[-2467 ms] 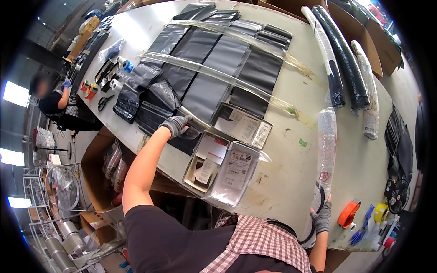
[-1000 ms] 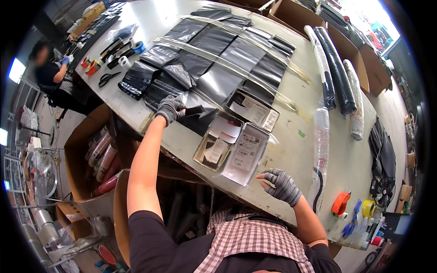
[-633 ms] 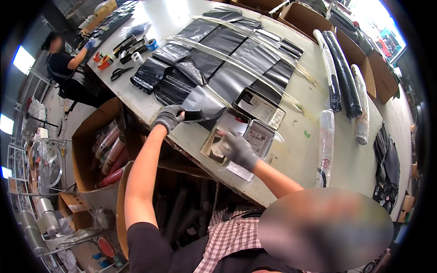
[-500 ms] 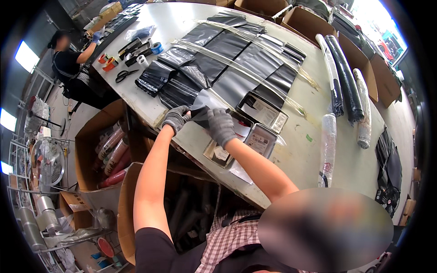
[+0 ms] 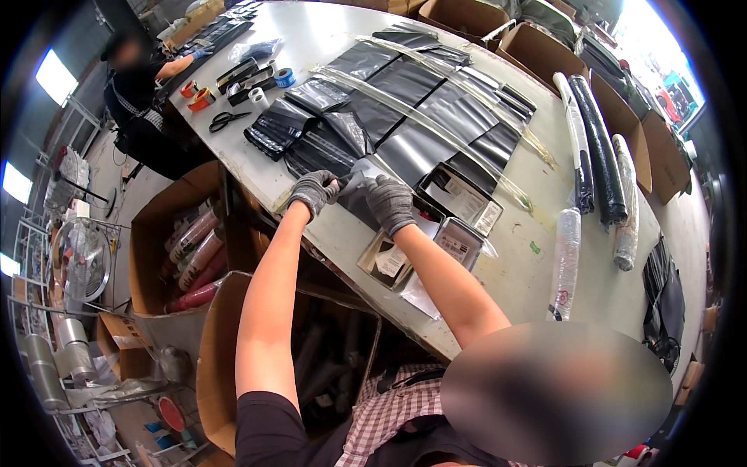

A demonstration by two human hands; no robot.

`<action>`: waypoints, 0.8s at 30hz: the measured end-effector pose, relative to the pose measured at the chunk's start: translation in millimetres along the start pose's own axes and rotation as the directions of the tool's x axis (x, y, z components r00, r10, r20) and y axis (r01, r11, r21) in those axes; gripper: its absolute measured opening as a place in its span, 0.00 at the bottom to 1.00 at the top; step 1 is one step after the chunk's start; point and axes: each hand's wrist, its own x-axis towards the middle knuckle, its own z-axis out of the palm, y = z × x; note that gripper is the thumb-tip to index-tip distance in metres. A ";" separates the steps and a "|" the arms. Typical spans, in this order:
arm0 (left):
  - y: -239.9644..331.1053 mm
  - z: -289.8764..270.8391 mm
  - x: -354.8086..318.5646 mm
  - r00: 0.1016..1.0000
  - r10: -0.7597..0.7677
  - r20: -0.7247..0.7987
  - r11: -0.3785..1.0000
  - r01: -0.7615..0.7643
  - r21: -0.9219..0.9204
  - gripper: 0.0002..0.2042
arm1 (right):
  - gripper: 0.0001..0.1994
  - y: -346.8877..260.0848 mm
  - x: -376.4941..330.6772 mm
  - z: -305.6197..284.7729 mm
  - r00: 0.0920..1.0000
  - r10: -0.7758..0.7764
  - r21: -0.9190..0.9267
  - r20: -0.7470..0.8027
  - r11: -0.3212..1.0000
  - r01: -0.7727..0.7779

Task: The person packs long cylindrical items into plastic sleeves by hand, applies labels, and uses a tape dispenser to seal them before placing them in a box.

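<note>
Both hands wear grey knitted gloves and are at the table's near edge. My left hand (image 5: pixel 313 193) is closed, its fingertips pinching one side of a thin dark plastic sheet (image 5: pixel 356 185). My right hand (image 5: pixel 389 204) grips the other side, its fingers curled over it. A paler, translucent part of the sheet rises between the two hands, and its lower part is partly hidden by the right hand. Beside my right wrist are small open boxes, including a black one (image 5: pixel 465 201) with printed labels and one (image 5: pixel 387 258) with white paper. Folded black plastic bags (image 5: pixel 323 152) lie just beyond my hands.
Flat black sheets (image 5: pixel 424 101) with clear strips across them cover the table's middle. Wrapped rolls (image 5: pixel 597 148) lie to the right. Scissors (image 5: pixel 228 121) and tape rolls (image 5: pixel 284 77) lie at left. Cartons (image 5: pixel 159 257) of rolls stand below the edge. A co-worker (image 5: pixel 136 93) works at far left.
The pale part of the sheet stood wider between my hands and is now bunched narrower. My hands stay close together. The view has shifted slightly, and the co-worker's arm has reached further along the table.
</note>
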 end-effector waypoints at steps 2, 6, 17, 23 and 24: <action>1.9 0.3 4.3 0.993 0.028 -0.114 0.990 -0.012 0.137 0.11 | 0.08 -1.1 -2.9 -1.3 0.998 -0.036 -0.038 0.050 0.999 0.038; -4.3 -4.6 10.0 0.822 0.059 -0.566 0.965 0.098 0.243 0.08 | 0.09 -4.5 -8.5 -8.3 0.878 -0.108 -0.125 0.466 0.974 0.187; 39.0 -119.7 -265.9 0.619 0.608 -0.497 0.759 -0.271 0.592 0.17 | 0.43 -15.3 -59.1 -47.2 0.450 -0.268 0.039 0.852 -0.824 -0.565; 23.4 -101.2 -397.1 0.748 0.340 -0.570 0.905 -0.095 0.416 0.10 | 0.25 16.2 -30.1 -14.0 0.940 0.017 0.223 0.342 -0.973 -0.064; 9.4 -78.2 -409.1 0.721 0.370 -0.586 0.885 -0.082 0.457 0.09 | 0.29 5.4 -20.7 -93.0 0.687 0.117 0.366 0.717 -0.902 -0.228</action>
